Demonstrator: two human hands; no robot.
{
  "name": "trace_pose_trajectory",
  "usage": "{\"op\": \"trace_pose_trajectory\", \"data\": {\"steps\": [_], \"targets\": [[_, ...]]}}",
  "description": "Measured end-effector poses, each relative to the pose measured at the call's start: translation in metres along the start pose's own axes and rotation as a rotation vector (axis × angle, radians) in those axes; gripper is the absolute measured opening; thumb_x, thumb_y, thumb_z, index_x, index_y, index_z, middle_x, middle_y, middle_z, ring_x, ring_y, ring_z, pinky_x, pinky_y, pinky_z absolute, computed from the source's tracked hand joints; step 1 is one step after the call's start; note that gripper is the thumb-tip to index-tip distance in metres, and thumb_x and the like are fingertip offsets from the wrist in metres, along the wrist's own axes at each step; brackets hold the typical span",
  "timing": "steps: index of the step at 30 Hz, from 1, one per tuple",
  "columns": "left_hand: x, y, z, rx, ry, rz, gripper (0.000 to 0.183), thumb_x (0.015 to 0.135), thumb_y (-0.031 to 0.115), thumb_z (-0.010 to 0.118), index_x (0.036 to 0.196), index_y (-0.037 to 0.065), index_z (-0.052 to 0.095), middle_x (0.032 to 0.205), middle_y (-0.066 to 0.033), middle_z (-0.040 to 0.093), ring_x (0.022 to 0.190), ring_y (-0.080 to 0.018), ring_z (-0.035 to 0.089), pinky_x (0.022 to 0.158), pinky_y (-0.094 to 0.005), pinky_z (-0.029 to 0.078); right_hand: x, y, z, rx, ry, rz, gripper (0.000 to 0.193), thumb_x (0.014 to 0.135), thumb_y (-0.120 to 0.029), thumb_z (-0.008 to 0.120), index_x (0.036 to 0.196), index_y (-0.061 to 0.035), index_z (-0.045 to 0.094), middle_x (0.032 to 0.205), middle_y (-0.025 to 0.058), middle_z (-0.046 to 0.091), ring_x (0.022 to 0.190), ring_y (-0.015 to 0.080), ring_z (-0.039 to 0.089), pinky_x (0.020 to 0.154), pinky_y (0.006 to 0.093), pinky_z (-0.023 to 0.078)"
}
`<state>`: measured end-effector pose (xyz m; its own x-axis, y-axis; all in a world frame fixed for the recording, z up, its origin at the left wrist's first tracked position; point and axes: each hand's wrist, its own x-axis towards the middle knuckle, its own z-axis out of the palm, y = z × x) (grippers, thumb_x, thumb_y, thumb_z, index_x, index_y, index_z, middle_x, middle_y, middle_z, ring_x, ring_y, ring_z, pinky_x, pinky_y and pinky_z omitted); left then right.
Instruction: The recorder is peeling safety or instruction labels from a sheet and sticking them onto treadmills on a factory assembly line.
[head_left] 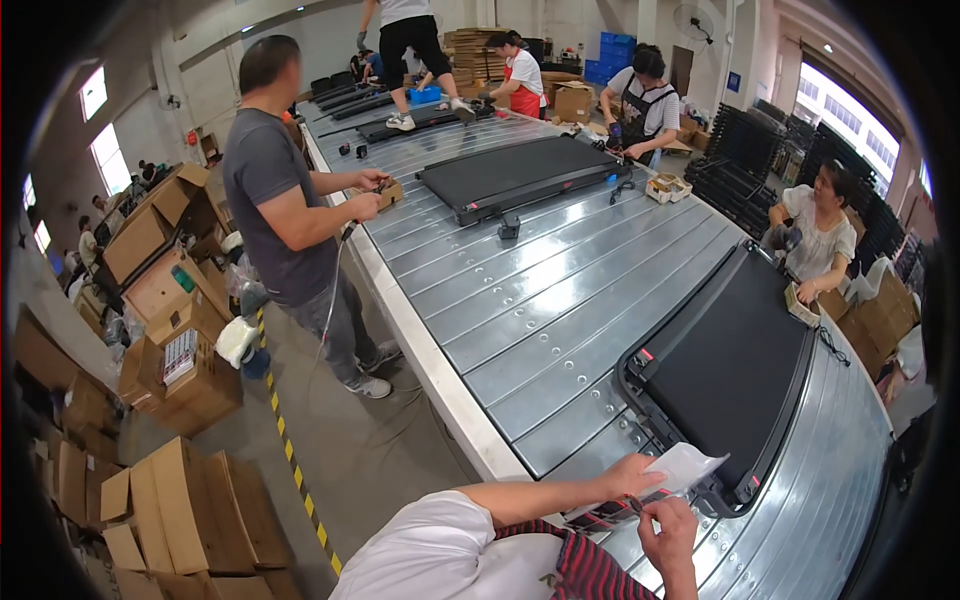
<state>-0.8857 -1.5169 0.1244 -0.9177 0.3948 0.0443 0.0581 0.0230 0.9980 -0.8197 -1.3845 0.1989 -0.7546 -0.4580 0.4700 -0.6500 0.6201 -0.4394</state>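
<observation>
My left hand (632, 477) is closed on a curled white sheet (690, 465), its far edge bent upward. Below that hand are dark strips with red marks, possibly stickers; part of them is hidden by my fingers. Close beside it, my right hand (670, 532) has its fingertips pinched together at a small dark piece too small to name. Both hands are over the near end of a flat black treadmill (728, 350), which lies on the metal roller table (550, 345). Small red labels mark the treadmill's frame corners.
A second black treadmill (525, 175) lies farther up the table. A co-worker (280, 180) stands at the left edge holding a small box; another (815, 230) reaches over the right side. Cardboard boxes (190, 370) and striped floor tape (290, 450) are at left.
</observation>
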Motion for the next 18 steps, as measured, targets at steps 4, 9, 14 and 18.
{"op": "trace_pose_trajectory", "data": {"steps": [4,9,14,18], "targets": [[0.009,-0.003,0.02,0.535,-0.033,0.211,0.032,0.08,0.031,0.051,0.094,0.004,0.06,0.083,-0.0185,0.061,0.077,-0.024,0.06,0.07,-0.0348,0.045,-0.022,0.013,-0.018,-0.017,0.033,-0.031,0.013,0.06,-0.002,0.062,0.069,-0.0081,0.056,0.065,0.008,0.054,0.061,0.0256,0.053,0.052,0.0343,0.044],[-0.014,0.004,0.019,0.049,0.134,-0.184,0.028,0.083,0.027,0.053,0.093,0.002,0.06,0.077,-0.0065,0.062,0.069,-0.0106,0.055,0.057,-0.028,0.045,-0.045,0.023,-0.04,0.08,0.054,-0.048,0.008,0.066,-0.009,0.061,0.072,-0.0074,0.054,0.068,0.0055,0.052,0.063,0.0233,0.054,0.054,0.0331,0.044],[-0.006,0.009,0.071,0.248,-0.292,-0.077,0.026,0.084,0.025,0.053,0.096,0.003,0.059,0.07,-0.0067,0.061,0.063,-0.0109,0.054,0.057,-0.0278,0.044,-0.08,0.042,-0.108,-0.092,0.331,0.091,0.036,0.068,-0.015,0.064,0.102,-0.0085,0.053,0.084,0.0086,0.054,0.08,0.0253,0.053,0.068,0.0345,0.044],[-0.003,0.045,0.13,0.556,-0.515,-0.041,0.024,0.084,0.027,0.053,0.095,0.007,0.06,0.072,-0.0128,0.06,0.061,-0.0231,0.057,0.058,-0.031,0.044,-0.122,0.068,-0.133,-0.022,0.142,0.153,0.063,0.07,-0.016,0.064,0.125,-0.0121,0.035,0.093,0.0114,0.054,0.088,0.0287,0.052,0.073,0.0374,0.043]]}}
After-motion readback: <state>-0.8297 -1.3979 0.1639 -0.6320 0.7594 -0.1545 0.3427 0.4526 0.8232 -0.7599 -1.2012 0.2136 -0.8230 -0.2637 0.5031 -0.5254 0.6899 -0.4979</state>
